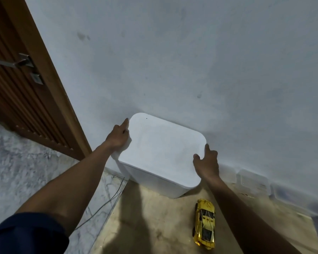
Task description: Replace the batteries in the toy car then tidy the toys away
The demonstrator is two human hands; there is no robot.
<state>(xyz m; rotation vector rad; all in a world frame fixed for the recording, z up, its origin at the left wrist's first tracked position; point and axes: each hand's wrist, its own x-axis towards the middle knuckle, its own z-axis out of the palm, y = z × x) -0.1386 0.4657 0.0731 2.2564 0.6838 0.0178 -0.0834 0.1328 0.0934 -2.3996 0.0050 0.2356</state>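
Observation:
A white lidded storage box [162, 153] stands on the floor against the wall. My left hand [118, 137] grips the left edge of its lid, index finger stretched along the rim. My right hand [206, 163] holds the lid's right edge, thumb on top and fingers down the side. A shiny yellow toy car [205, 223] sits upright on the beige floor in front of the box, to the right, between my arms and untouched.
A brown wooden door [17, 85] with a metal handle stands at left. A thin wire [106, 200] trails over the marble floor. Clear plastic containers [255, 182] lie along the wall at right.

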